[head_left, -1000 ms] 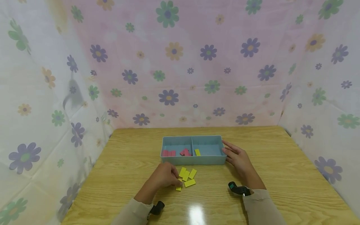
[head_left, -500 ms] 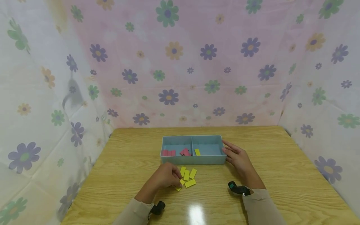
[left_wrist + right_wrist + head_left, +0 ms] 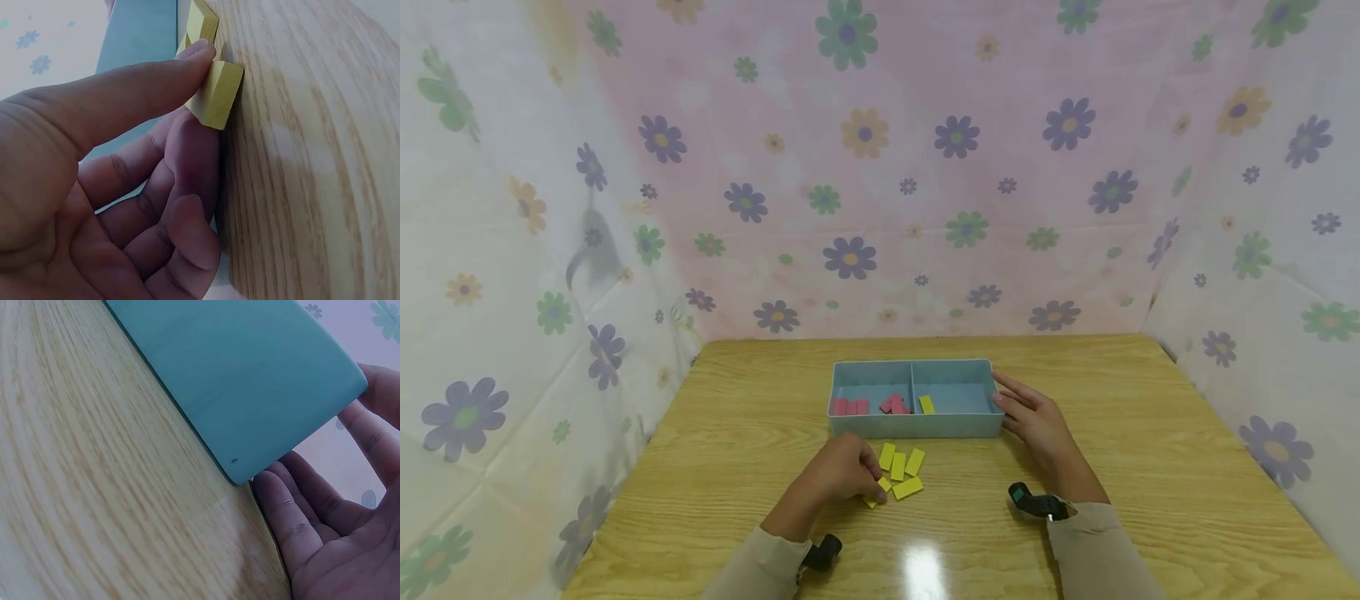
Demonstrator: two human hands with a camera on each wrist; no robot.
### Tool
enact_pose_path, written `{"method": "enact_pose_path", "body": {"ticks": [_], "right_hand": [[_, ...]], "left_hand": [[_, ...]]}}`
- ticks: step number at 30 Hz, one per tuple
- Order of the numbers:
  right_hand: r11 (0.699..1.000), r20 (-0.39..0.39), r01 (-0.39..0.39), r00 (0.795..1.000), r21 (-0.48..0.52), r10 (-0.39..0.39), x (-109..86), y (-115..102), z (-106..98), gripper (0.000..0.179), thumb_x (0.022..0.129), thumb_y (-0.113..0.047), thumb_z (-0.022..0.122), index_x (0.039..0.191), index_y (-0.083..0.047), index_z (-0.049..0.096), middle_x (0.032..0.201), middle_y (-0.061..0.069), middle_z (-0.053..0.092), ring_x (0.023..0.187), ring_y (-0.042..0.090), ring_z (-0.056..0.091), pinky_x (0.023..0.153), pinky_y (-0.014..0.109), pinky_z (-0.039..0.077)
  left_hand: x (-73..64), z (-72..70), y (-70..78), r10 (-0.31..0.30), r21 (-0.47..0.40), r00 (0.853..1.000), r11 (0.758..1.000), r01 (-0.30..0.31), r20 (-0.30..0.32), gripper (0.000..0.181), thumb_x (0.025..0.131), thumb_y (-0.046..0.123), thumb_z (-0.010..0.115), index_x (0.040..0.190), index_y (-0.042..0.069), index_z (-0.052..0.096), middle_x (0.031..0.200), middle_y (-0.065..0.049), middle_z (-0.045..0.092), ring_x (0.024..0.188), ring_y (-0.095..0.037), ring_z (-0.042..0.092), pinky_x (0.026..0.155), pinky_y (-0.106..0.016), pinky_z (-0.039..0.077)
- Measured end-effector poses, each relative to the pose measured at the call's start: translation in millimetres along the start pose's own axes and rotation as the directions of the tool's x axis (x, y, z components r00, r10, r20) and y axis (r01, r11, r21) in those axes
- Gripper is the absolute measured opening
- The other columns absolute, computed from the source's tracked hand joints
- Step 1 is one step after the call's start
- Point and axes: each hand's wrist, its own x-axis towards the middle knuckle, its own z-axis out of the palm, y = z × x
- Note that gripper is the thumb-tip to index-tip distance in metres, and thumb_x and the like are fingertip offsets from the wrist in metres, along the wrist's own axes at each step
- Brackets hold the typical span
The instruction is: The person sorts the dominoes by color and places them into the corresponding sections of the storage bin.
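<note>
My left hand (image 3: 842, 471) is low over the table in front of the box, pinching a yellow block (image 3: 224, 97) between thumb and fingers. In the left wrist view this small wooden block is tilted close to the tabletop. Beside it, several loose yellow blocks (image 3: 898, 467) lie in a cluster. A pale blue box (image 3: 917, 427) with two compartments stands behind them. Several pink blocks (image 3: 852, 407) are in its left compartment, one yellow piece (image 3: 927, 405) in the right. With fairly straight fingers, my right hand (image 3: 1037, 425) touches the box's right end.
The wood-grain table (image 3: 737, 400) runs back to a flowered cloth (image 3: 880, 308), which also hangs on both sides. A black wrist camera (image 3: 1037, 504) sits on the right wrist, another (image 3: 822, 552) on the left.
The yellow blocks under my left fingers have shifted and turned slightly, and some neighbours moved a little. My right hand and the box have stayed in place.
</note>
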Motion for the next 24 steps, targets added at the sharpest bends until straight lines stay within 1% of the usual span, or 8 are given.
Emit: {"method": "enact_pose_path", "body": {"ticks": [8,13,20,24], "right_hand": [[1.000,-0.003,-0.005,1.000,0.006,0.005,-0.8,-1.1,0.2,0.064,0.100,-0.048,0.066,0.158,-0.031,0.045,0.161,0.013,0.039,0.146,0.032,0.044,0.098,0.023,0.056],[1.000,-0.004,-0.004,1.000,0.006,0.004,-1.0,-1.4,-0.5,0.064,0.100,-0.047,0.066,0.158,-0.031,0.045,0.161,0.013,0.039,0.146,0.031,0.044,0.098,0.023,0.056],[1.000,0.001,0.010,1.000,0.001,-0.010,-0.3,1.2,-2.0,0.066,0.098,-0.048,0.067,0.158,-0.030,0.045,0.162,0.012,0.040,0.146,0.030,0.045,0.097,0.022,0.056],[1.000,0.002,0.018,1.000,-0.003,-0.018,0.2,1.5,-1.6,0.067,0.098,-0.049,0.068,0.158,-0.029,0.045,0.161,0.013,0.041,0.145,0.031,0.046,0.097,0.023,0.056]], "left_hand": [[3.5,0.6,-4.9,0.018,-0.003,1.000,1.000,-0.018,0.001,0.023,0.069,0.014,0.097,0.072,0.016,0.075,0.075,0.004,0.068,0.069,-0.014,0.059,0.057,-0.029,0.051],[4.6,-0.8,-3.7,0.012,-0.007,1.000,1.000,-0.012,-0.006,0.021,0.069,0.014,0.097,0.071,0.016,0.076,0.076,0.005,0.070,0.071,-0.015,0.061,0.058,-0.030,0.052],[6.9,-0.2,-1.2,-0.017,-0.008,0.999,1.000,0.017,-0.028,0.020,0.071,0.012,0.096,0.071,0.016,0.076,0.077,0.004,0.069,0.071,-0.015,0.062,0.057,-0.030,0.052],[7.9,0.3,0.4,0.000,0.000,0.999,1.000,0.000,-0.037,0.018,0.073,0.013,0.094,0.072,0.016,0.077,0.077,0.004,0.069,0.071,-0.014,0.061,0.058,-0.029,0.052]]}}
